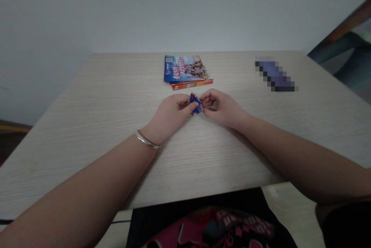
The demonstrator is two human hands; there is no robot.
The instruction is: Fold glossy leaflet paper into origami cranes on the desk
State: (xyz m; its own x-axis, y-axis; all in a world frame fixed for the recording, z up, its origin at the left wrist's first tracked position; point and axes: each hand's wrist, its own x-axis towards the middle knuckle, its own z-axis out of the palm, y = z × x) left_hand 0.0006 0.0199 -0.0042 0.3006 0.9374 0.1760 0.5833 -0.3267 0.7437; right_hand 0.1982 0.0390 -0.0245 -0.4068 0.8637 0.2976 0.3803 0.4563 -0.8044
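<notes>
A small piece of folded printed paper (195,106), blue with red and white marks, is held between my two hands above the table. My left hand (175,113) pinches its left side, the thumb lying across the front. At its right edge, the fingertips and thumb of my right hand (222,107) close on the paper, the other fingers curled. Just beyond my hands lies a stack of printed leaflets (187,69), the top one blue with pictures and white-and-red lettering, orange edges showing below.
The pale wood-grain table (87,140) meets a white wall (185,12) at its far side. Toward the back right lies a dark, pixelated flat object (276,76). The table's front edge runs close to my lap, where patterned clothing (226,228) shows.
</notes>
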